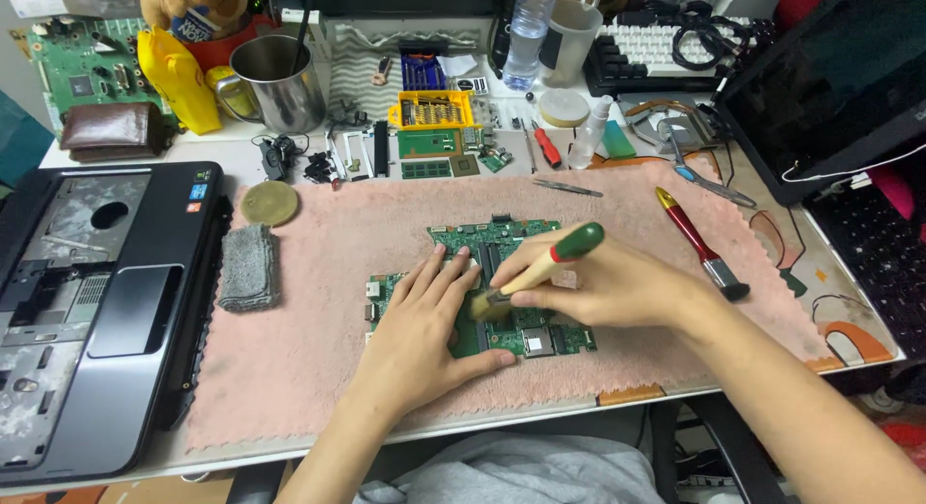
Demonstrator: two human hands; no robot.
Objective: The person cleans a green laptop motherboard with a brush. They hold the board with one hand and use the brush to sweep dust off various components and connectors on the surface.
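A green circuit board (497, 242) lies flat on a pink towel (318, 272) in the middle of the desk. My left hand (424, 330) rests palm down on the board's left part, fingers spread and pressing on it. My right hand (603, 284) grips a small brush with a green and cream handle (559, 253). The brush's bristles (487, 306) touch the board just beside my left fingertips. Both forearms come in from the bottom edge.
An opened laptop base (92, 292) lies at the left, a grey cloth pad (248, 266) beside it. A red-handled brush (696, 242) rests on the towel's right. A steel mug (280, 80), a yellow bit case (434, 109), a bottle (526, 31) and a dark laptop (839, 89) stand behind.
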